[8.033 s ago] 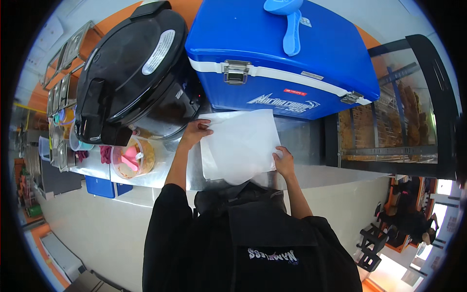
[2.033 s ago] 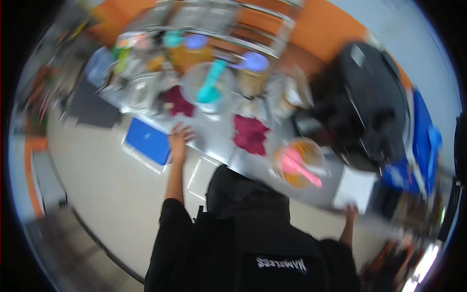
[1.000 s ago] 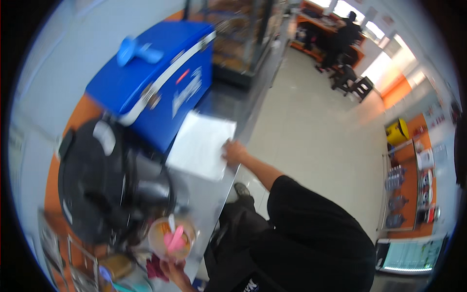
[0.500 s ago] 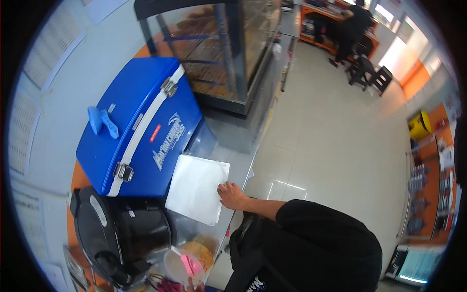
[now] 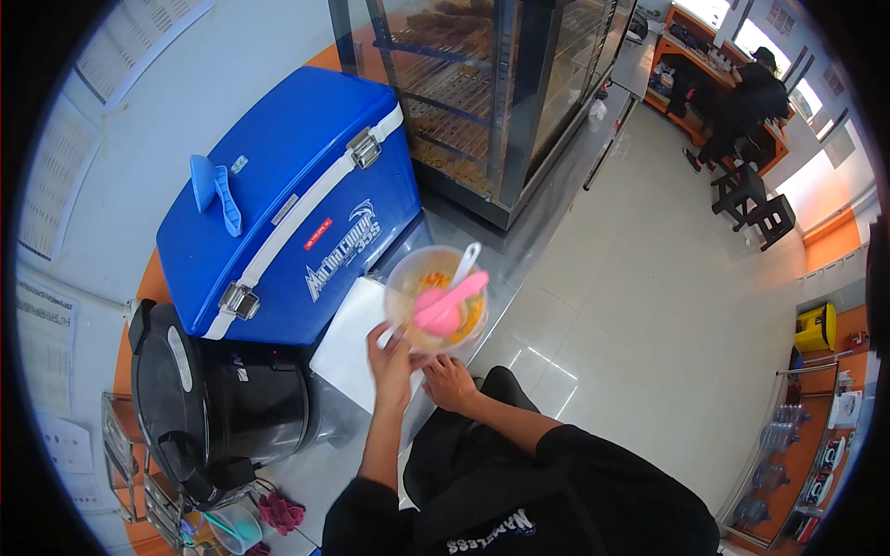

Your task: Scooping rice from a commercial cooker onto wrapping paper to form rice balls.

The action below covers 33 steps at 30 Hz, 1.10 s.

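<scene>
Clear plastic bowl (image 5: 436, 301) with pink spoon (image 5: 445, 306) gripped by left hand (image 5: 389, 357) fingers; right hand (image 5: 451, 382) seemingly steadies underneath

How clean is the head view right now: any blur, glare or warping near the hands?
Head view: sharp, no motion blur; left hand and right hand at the clear plastic bowl with the pink spoon read crisply. Fisheye bends the glass display cabinet and blue cooler box toward the dark rim. Window light glares off the tiled floor.
</scene>
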Each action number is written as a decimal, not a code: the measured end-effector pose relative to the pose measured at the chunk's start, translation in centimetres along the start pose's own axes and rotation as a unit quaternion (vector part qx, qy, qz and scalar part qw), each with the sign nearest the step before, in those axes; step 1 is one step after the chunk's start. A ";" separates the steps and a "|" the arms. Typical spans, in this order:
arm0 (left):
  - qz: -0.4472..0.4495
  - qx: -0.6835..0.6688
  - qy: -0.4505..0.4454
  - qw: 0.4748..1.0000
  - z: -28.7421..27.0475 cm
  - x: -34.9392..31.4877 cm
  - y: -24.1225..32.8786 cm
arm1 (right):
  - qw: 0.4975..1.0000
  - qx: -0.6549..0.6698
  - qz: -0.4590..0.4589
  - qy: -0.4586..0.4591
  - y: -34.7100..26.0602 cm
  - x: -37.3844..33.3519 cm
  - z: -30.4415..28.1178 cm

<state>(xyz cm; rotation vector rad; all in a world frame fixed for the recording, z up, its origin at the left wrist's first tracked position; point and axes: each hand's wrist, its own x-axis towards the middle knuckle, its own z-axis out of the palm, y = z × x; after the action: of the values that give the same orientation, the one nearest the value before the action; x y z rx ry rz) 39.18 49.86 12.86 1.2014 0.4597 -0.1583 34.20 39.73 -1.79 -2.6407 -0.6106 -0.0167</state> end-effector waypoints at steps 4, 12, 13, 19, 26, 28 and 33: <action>0.000 -0.007 -0.034 0.999 4.9 6.0 -3.4 | 0.996 0.029 0.018 -0.080 0.1 0.5 -1.6; -0.033 0.013 -0.042 0.998 9.0 10.2 -7.7 | 0.994 0.006 -0.088 -0.068 3.0 0.7 1.8; -0.030 0.006 -0.026 0.999 9.5 10.6 -8.0 | 0.993 -0.008 -0.119 -0.012 3.6 0.6 2.4; -0.028 -0.005 -0.028 0.999 10.4 10.3 -8.4 | 0.945 0.022 -0.173 -0.277 5.4 4.3 -1.1; 0.079 0.061 0.126 0.987 2.1 5.1 -6.3 | 0.884 0.080 -0.269 -0.374 8.0 8.6 -2.1; 0.064 -0.016 0.209 0.976 -1.4 1.6 -6.8 | 0.851 0.103 -0.178 -0.482 5.9 10.8 -6.8; 0.165 0.008 0.423 0.891 -7.3 -7.9 -8.3 | 0.845 0.273 -0.156 -0.433 3.3 13.3 -12.1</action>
<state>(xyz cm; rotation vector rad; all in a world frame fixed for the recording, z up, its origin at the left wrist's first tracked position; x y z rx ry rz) 27.27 52.65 7.04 1.3090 0.9976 0.6892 48.60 37.59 9.30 -1.8545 -1.1134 1.1259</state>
